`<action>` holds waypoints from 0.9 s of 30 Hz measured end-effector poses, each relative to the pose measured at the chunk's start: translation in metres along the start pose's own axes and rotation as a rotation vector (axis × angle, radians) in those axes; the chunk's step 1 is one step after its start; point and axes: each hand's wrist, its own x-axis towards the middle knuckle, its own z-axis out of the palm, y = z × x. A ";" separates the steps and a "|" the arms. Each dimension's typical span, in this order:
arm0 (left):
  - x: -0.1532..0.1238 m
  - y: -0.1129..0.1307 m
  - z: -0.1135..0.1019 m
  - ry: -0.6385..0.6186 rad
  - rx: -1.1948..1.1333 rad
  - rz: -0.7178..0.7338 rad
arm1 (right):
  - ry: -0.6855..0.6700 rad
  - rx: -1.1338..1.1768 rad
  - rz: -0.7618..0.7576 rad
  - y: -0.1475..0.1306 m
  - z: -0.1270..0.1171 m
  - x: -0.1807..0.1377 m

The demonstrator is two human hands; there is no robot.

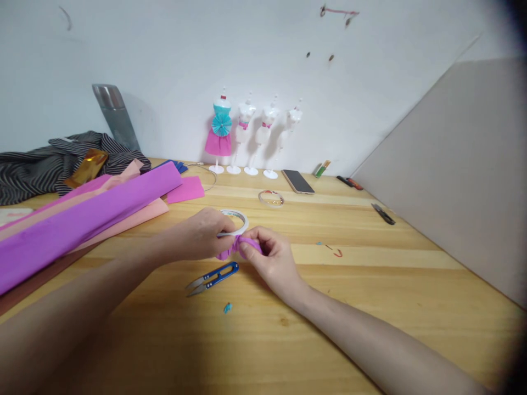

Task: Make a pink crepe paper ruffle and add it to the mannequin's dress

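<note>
My left hand [206,233] and my right hand [275,258] meet over the middle of the table. Both are closed on a small gathered piece of purple crepe paper [236,244], pinched between the fingertips and bunched at its centre. Just behind the fingers is a white roll of tape [244,218], partly hidden by my left hand. Below the hands lie thread snips [217,275] with blue handles, blades pointing left. A tiny teal scrap [228,308] rests nearer to me.
Rolled crepe paper [94,219] and striped cloth [24,164] fill the left side, beside a bottle [119,120]. Several mini dress forms [222,126] line the wall. A phone [298,181], a clear tape ring [271,198] and a dark cutter [383,214] lie farther back.
</note>
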 end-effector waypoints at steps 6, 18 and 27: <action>0.000 -0.005 0.003 0.038 0.033 0.040 | 0.034 -0.014 -0.005 0.002 -0.001 0.002; 0.000 -0.006 0.004 0.054 0.052 0.076 | 0.037 0.024 0.016 0.001 -0.001 0.002; 0.000 -0.004 0.003 0.062 0.057 0.099 | 0.022 0.069 0.055 0.005 -0.002 0.002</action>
